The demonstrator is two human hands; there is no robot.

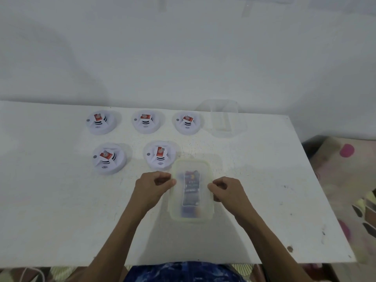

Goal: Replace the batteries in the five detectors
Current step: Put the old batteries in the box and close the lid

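Several round white detectors with red labels stand on the white table [61, 210]: three in a back row, from the left one [100, 122] to the right one [188, 122], and two in front, one at the left [108, 157] and one [160, 155] just behind a lidded translucent box. That box [191, 191] holds dark batteries, blurred through the lid. My left hand [153, 185] pinches the lid's left edge with curled fingers. My right hand [226, 190] grips its right edge the same way.
A clear empty plastic container [222, 119] stands at the table's back, right of the detector row. A white wall rises behind. Patterned fabric [345, 180] lies beyond the table's right edge.
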